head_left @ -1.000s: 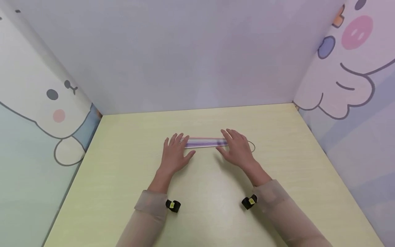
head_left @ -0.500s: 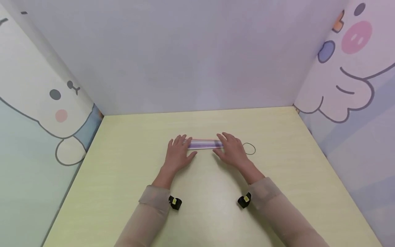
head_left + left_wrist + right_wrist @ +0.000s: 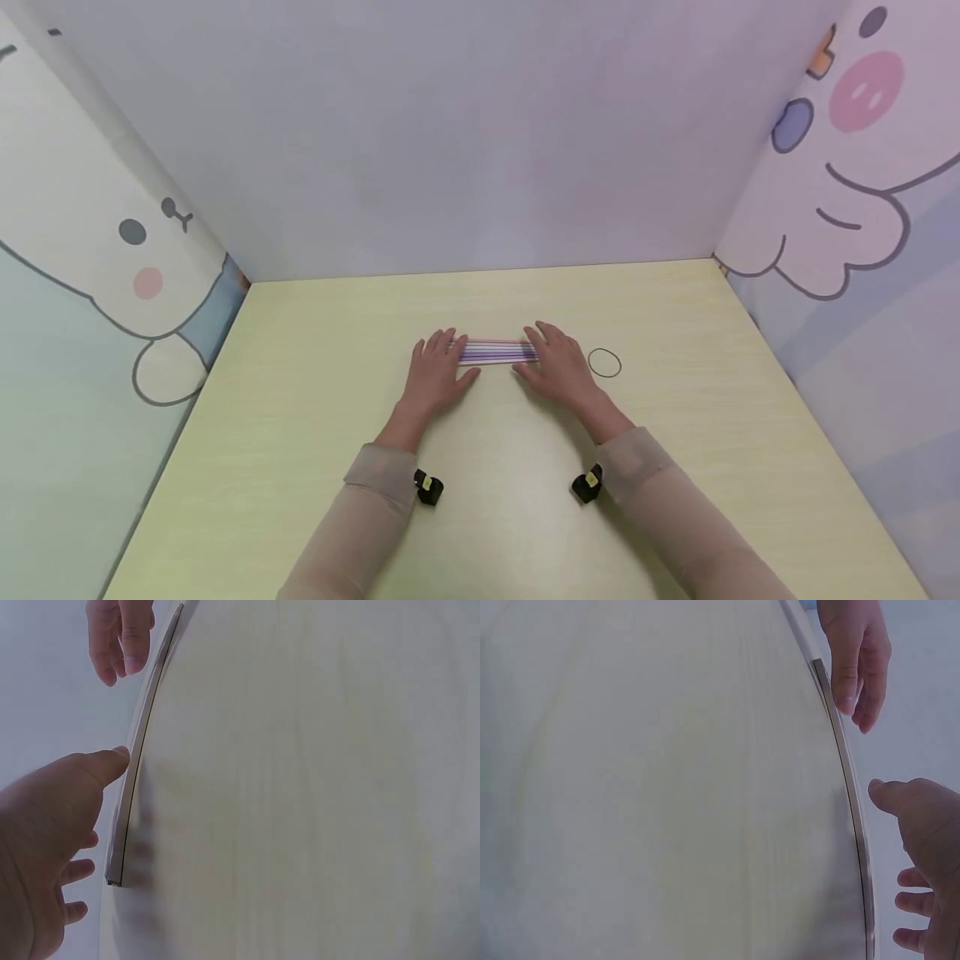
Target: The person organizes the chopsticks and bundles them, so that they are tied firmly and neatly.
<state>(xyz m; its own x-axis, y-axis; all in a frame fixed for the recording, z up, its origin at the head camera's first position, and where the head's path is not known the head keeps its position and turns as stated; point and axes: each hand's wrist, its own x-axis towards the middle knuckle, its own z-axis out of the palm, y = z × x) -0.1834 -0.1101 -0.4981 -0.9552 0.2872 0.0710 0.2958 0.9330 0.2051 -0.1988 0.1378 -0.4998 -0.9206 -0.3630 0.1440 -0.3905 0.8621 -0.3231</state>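
A flat row of thin purple, white and pinkish sticks or strips (image 3: pixel 495 352) lies crosswise on the table in the head view; their exact kind cannot be told. My left hand (image 3: pixel 431 379) spreads over its left end, thumb out along the near side. Over the right end is my right hand (image 3: pixel 562 371), its fingers extended too. Both hands cover the ends. Edge-on in the left wrist view, the row (image 3: pixel 135 772) looks like a slim bar beside my thumb. Whether the fingers press on it is unclear. A thin dark loop (image 3: pixel 620 364) lies right of my right hand.
The pale wooden table (image 3: pixel 285 417) meets a plain light wall (image 3: pixel 480 167) at the back. Cartoon-printed panels stand on the left (image 3: pixel 67 208) and right (image 3: pixel 847 208). A small black wrist camera (image 3: pixel 430 487) sits at the left cuff, another (image 3: pixel 587 483) at the right.
My right hand has shifted left, and the dark loop, partly covered before, now shows whole. My left hand has moved slightly right, so the hands are closer together.
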